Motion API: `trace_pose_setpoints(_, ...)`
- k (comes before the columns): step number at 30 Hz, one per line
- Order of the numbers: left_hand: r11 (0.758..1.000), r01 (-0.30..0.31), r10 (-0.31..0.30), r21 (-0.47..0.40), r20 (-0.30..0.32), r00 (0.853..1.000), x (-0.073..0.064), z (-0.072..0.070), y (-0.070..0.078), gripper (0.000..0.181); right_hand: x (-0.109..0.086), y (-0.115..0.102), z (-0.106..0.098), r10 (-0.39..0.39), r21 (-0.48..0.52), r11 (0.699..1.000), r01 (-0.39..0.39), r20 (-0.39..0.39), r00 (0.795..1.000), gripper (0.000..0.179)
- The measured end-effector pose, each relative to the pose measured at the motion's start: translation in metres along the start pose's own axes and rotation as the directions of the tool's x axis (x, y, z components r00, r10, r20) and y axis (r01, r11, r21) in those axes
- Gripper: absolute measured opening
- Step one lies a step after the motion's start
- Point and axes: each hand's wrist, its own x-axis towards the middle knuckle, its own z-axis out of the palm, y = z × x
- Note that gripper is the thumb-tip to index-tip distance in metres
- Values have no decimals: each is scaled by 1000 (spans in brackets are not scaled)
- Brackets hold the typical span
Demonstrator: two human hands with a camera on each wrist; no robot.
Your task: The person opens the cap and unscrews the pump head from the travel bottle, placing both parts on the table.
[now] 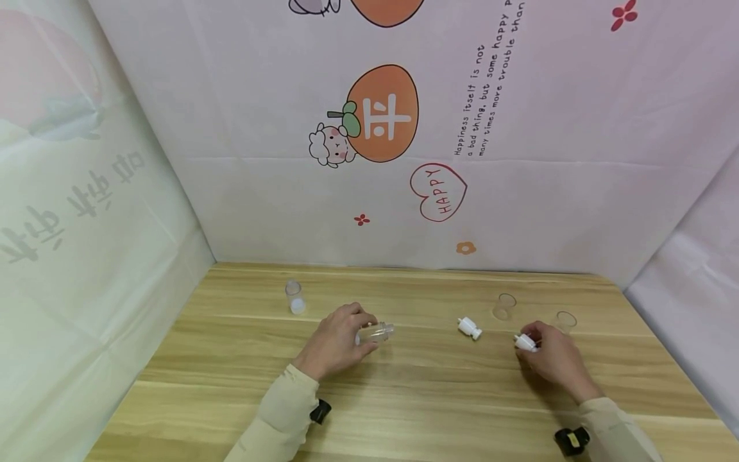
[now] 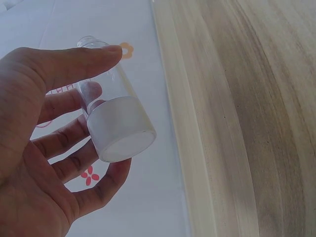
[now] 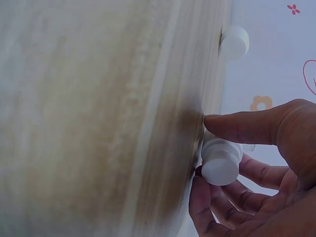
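My left hand [image 1: 335,341] holds a small clear bottle [image 1: 379,332] on its side above the table, its threaded neck pointing right. In the left wrist view the bottle's white base [image 2: 121,131] faces the camera, with thumb and fingers round the clear body. Over at the right, my right hand [image 1: 555,358] pinches a white pump head [image 1: 526,342] low at the table top. The right wrist view shows this pump head [image 3: 220,165] between thumb and fingertips. A second white pump head [image 1: 470,328] lies on the table to the left of that hand.
Another clear bottle with a white base [image 1: 297,306] is at the back left of the wooden table [image 1: 416,398]. Two clear caps [image 1: 503,312] [image 1: 567,319] stand behind the right hand. A printed white cloth [image 1: 277,212] hangs along the back edge.
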Motion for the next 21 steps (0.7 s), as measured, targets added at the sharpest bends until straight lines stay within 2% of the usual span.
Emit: trace_pose_setpoints(21,1000,-9,9,3,2,1000,0,1,2,35,0,1,0,7,17,1000,-7,6,1000,38)
